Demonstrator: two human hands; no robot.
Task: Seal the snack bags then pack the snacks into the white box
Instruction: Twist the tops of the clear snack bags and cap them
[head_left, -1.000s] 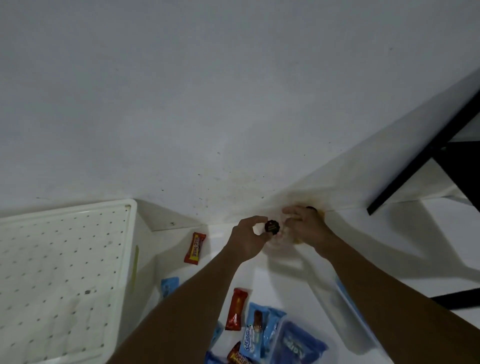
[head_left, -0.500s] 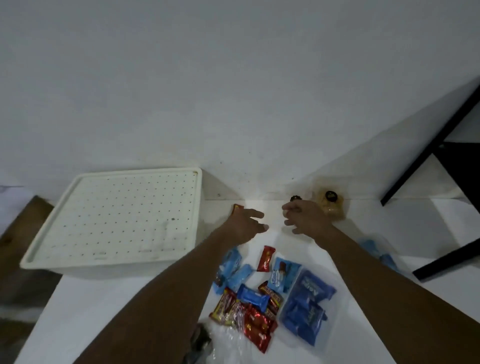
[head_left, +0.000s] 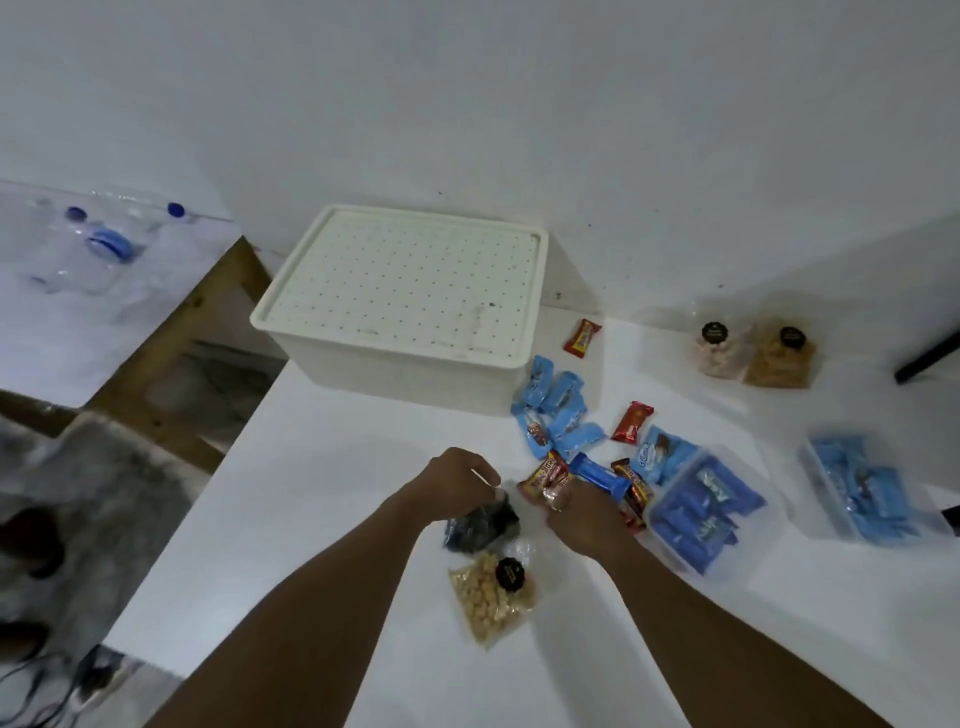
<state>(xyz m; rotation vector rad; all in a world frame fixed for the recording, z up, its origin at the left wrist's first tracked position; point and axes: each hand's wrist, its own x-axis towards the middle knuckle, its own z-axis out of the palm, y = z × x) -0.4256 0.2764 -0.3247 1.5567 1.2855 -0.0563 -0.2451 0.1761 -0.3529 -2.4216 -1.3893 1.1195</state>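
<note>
Both hands meet at the centre of the frame over a dark snack bag (head_left: 485, 525) on the white counter (head_left: 322, 519). The left hand (head_left: 457, 486) curls its fingers down and pinches the bag's top. The right hand (head_left: 584, 517) sits just beside it, too blurred to tell whether it grips. A peanut bag (head_left: 491, 603) lies just below. The white box (head_left: 405, 291), upper centre, has its lid on. Loose wrapped snacks (head_left: 558, 415) are scattered to its lower right. Sealing appears to be under way, and packing looks not yet begun.
</note>
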